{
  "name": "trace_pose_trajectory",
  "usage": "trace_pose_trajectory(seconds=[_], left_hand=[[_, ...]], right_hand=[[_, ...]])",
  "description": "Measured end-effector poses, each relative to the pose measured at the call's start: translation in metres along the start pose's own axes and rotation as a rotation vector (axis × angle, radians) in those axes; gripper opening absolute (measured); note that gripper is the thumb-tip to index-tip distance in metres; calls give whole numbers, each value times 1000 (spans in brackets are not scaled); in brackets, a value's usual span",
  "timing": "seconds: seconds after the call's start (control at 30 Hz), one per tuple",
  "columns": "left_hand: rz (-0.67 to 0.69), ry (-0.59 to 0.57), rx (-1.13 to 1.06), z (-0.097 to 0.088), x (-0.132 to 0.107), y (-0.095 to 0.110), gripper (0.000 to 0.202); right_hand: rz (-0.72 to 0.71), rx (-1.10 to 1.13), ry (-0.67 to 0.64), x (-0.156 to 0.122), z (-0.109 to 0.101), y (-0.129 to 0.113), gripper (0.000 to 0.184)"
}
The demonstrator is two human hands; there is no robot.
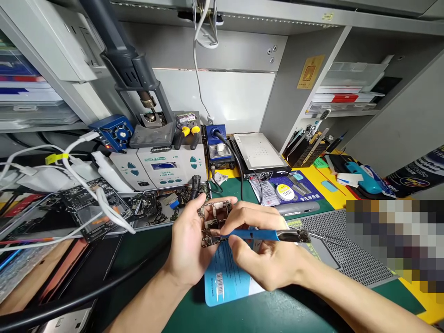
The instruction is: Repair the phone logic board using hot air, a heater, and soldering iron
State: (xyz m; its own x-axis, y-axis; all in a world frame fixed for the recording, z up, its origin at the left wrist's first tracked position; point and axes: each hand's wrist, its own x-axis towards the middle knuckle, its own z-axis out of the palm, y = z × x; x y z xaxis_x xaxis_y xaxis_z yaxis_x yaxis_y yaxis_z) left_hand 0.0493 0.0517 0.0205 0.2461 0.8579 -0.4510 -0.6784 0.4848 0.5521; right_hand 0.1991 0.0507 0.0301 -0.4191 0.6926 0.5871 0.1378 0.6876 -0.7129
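My left hand (185, 245) holds a small dark phone circuit board (215, 209) by its edges, tilted up above the bench. My right hand (267, 259) grips a slim blue tool (256, 234) between thumb and fingers, close to its front end. That end meets or nearly meets the lower part of the board; my fingers partly hide it, so contact is unclear. The dark rear end of the tool points right. Under both hands lies a light-blue packet (218, 277) with a barcode on the green mat (145, 305).
Behind my hands stands a grey soldering station (163, 166) with yellow-tipped pliers (189, 134) on top. A tray of scrap boards (152, 208) sits left. A black hose (104, 286) crosses at lower left. Rightward are a flat heating plate (260, 150), a tool holder (305, 150) and a perforated mat (350, 249).
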Motion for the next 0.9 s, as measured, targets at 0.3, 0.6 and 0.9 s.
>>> trace_pose_trajectory(seconds=[0.3, 0.6, 0.9], left_hand=[[-13, -10, -42, -3, 0, -1, 43], [-4, -68, -68, -5, 2, 4, 50], [44, -115, 27, 9, 7, 11, 55]], right_hand=[[-18, 19, 35, 1, 2, 0, 17], [-42, -10, 149, -3, 3, -1, 18], [-126, -72, 317, -7, 0, 0, 15]])
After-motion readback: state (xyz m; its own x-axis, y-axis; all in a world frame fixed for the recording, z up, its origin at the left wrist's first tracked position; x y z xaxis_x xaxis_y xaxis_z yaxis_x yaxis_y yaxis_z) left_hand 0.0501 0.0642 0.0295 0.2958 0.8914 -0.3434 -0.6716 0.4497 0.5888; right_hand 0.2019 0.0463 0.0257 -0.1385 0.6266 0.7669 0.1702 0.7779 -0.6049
